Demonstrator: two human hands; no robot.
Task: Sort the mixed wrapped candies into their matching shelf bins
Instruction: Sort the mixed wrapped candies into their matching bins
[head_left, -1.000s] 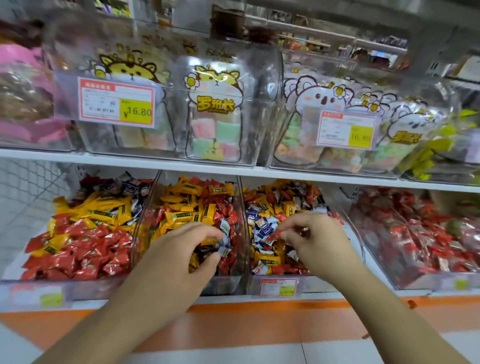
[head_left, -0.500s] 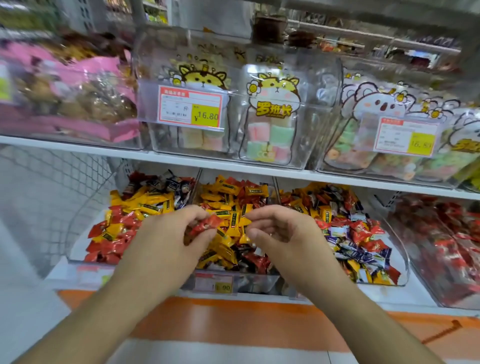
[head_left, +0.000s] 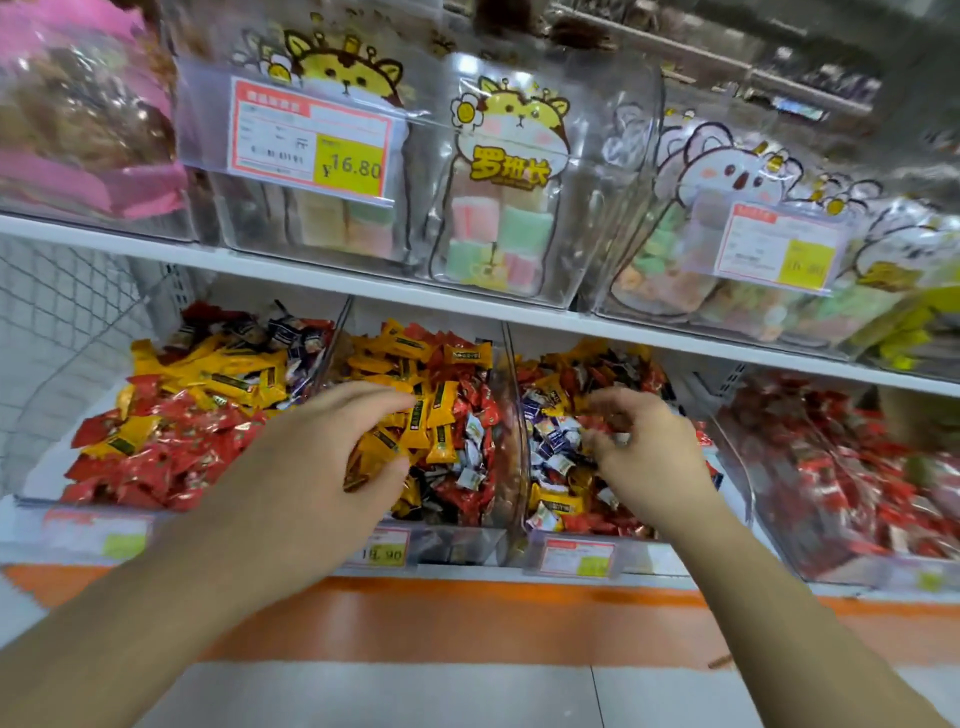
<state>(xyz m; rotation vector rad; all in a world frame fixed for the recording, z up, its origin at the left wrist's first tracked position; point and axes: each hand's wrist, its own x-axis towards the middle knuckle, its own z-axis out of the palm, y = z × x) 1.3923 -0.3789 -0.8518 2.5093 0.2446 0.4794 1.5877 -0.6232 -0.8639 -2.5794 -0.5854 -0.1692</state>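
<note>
Your left hand (head_left: 332, 447): moved from left bin (head_left: 93, 525) side to middle bin (head_left: 457, 540), fingers curled among yellow candies (head_left: 415, 421); grasp unclear. Your right hand (head_left: 639, 457): shifted to right bin (head_left: 576, 556), fingers loosely curled, hold unclear. Bins still mixed; sorting continues.

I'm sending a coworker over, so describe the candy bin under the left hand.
On the lower shelf, it's the second clear bin from the left, beneath the left hand. Unlike its neighbours, its near end heaps yellow wrappers.
</note>
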